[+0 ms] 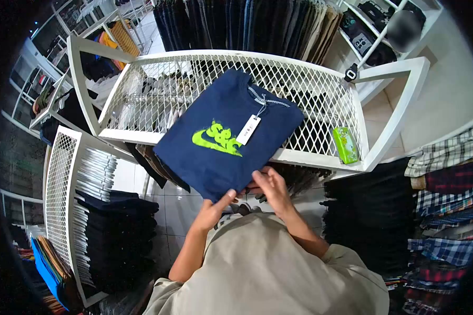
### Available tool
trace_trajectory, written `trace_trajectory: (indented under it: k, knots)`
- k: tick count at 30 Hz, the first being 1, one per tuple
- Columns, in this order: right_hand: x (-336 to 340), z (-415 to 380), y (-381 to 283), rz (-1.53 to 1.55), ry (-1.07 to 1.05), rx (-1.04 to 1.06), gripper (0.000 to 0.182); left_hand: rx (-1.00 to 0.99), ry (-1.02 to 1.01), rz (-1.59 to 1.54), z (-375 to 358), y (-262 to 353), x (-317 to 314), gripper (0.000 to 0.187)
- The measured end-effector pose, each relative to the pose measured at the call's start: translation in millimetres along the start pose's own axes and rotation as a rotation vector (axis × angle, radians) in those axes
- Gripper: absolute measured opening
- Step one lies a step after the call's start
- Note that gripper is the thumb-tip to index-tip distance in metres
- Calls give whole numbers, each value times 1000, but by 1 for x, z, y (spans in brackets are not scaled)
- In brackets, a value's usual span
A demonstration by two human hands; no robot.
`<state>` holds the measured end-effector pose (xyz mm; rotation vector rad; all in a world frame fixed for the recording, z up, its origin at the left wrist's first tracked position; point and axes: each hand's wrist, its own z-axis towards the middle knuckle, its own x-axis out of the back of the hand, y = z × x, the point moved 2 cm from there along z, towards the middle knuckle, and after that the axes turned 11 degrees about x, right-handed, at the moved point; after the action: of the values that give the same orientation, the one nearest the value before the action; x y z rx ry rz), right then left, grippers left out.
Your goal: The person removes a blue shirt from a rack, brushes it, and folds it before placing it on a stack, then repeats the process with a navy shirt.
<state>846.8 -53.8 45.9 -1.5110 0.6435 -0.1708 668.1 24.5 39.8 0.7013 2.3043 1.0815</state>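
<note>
A folded navy shirt (194, 123) with a lime-green print lies tilted across the white mesh shelf (320, 110), its lower end over the front rail. A white tag (248, 129) hangs from its neckline. My left hand (215, 209) holds the shirt's bottom edge, thumb on top and the other fingers hidden beneath. Just to the right, my right hand (270, 189) is at the lower right edge of the shirt, thumb and forefinger near the fabric; whether it grips the cloth is unclear.
A green packet (345, 145) lies at the shelf's right end, and a small black device (350, 72) is on its back right corner. Dark trousers (220, 29) hang behind. Racks with black clothes (118, 241) and folded checked shirts (452, 205) stand on both sides.
</note>
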Motion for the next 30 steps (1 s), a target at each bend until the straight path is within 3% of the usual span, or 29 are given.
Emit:
trace_trajectory:
  k: [1, 3, 4, 5, 7, 8, 9, 10, 11, 13, 15, 18, 19, 21, 22, 24, 27, 30]
  knots:
    - [-7, 4, 2, 68, -25, 69, 38, -1, -5, 8, -1, -2, 0, 46]
    - [-7, 11, 4, 72, -1, 70, 35, -265, -356, 186, -6, -2, 1, 58]
    - [-6, 11, 4, 73, 20, 65, 33, -232, -523, 140, 4, -18, 20, 68]
    - [-5, 10, 2, 77, 27, 71, 33, -232, -529, 147, 13, -29, 36, 68]
    - [5, 5, -5, 133, 176, 140, 30, -223, -426, -588, 21, -29, 56, 66]
    - [17, 3, 2, 205, 233, 95, 29, -220, -424, -586, 23, -31, 64, 66]
    - [25, 2, -3, 157, 231, 210, 31, -180, -368, -796, 20, -17, 66, 62]
    - [33, 0, -7, 163, 254, 194, 30, -138, -302, -1010, 21, -9, 67, 58]
    - [39, -3, -12, 169, 275, 175, 29, -136, -290, -1018, 25, -6, 66, 58]
    - [47, -6, -22, 111, 267, 178, 28, -172, 1, -448, 33, 4, 63, 50]
    - [51, -6, -29, 119, 243, 152, 27, -146, 64, -425, 28, 7, 60, 45]
    - [56, -6, -43, -90, 212, 161, 35, -127, -222, -148, 7, -5, 71, 48]
    - [59, -7, -44, -112, 164, 160, 33, -148, -363, -138, 3, -8, 78, 58]
    - [74, -8, -41, 33, 25, -11, 35, -167, -325, -369, 8, -10, 76, 69]
    - [69, -6, -46, 45, -8, -41, 38, -177, -294, -383, 8, -2, 70, 69]
    - [57, -2, -48, 51, 5, -36, 45, -166, -25, -458, 10, 15, 61, 72]
    - [35, 0, -52, -1, -26, -32, 53, -140, -24, -227, -7, 23, 65, 68]
    - [9, -1, -49, -64, -118, -11, 57, -153, -3, -275, -34, 17, 84, 70]
